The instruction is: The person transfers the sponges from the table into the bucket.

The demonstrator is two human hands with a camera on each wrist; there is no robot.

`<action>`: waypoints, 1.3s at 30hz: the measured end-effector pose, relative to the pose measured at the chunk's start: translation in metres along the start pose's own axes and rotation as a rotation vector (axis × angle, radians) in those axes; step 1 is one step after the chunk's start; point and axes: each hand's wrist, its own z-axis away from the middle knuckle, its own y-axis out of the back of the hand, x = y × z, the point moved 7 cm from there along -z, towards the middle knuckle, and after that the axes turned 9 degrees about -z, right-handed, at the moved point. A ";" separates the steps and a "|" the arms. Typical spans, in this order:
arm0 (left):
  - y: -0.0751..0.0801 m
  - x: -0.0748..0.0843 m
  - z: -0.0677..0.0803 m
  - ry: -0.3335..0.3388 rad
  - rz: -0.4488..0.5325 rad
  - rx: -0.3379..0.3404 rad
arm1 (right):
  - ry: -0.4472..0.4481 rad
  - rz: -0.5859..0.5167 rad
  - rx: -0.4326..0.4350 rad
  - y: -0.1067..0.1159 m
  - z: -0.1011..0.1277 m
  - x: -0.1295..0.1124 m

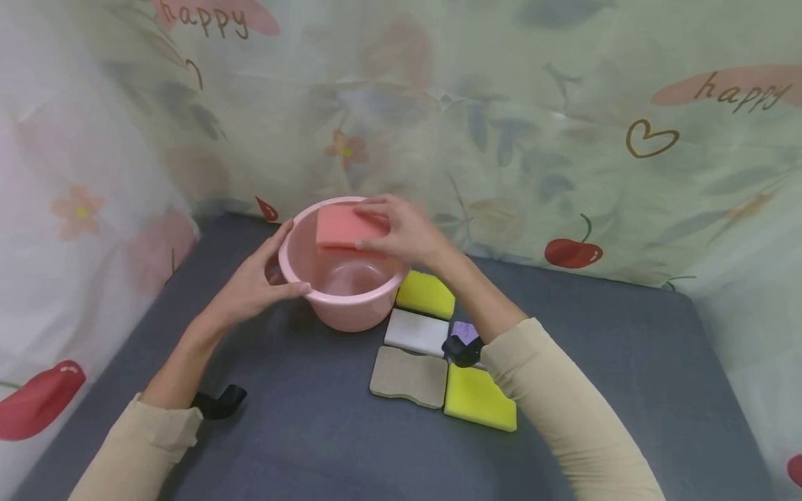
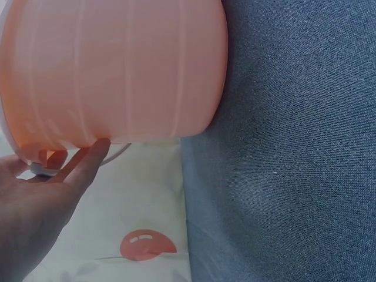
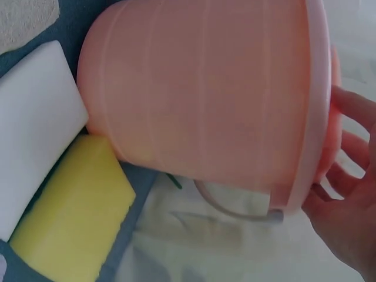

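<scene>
A pink bucket (image 1: pixel 352 316) stands upright at the back left of the dark table. My left hand (image 1: pixel 253 282) grips its left side, thumb over the rim at the front and fingers round the outside. In the left wrist view, the fingertips touch the bucket wall (image 2: pixel 123 70) beside the handle's end. My right hand (image 1: pixel 404 226) holds a pink sponge (image 1: pixel 344 224) in the bucket's mouth, thumb at the near edge and fingers across the far part. Only a strip of the sponge (image 3: pixel 332 141) shows past the rim in the right wrist view.
Right of the bucket, two yellow sponges (image 1: pixel 427 295) (image 1: pixel 479 398), a white sponge (image 1: pixel 416 332), a wavy-edged grey-brown sponge (image 1: pixel 409 377) and a purple piece (image 1: pixel 464 332) lie together. The right forearm partly covers them. A patterned curtain (image 1: pixel 470 160) hangs behind the table.
</scene>
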 end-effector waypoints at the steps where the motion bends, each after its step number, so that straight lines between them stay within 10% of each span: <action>1: 0.000 0.000 0.000 0.001 -0.002 0.002 | -0.003 0.006 -0.004 -0.002 -0.001 0.000; 39: -0.002 0.003 0.003 -0.013 0.008 0.033 | -0.147 0.064 -0.066 -0.035 -0.032 0.006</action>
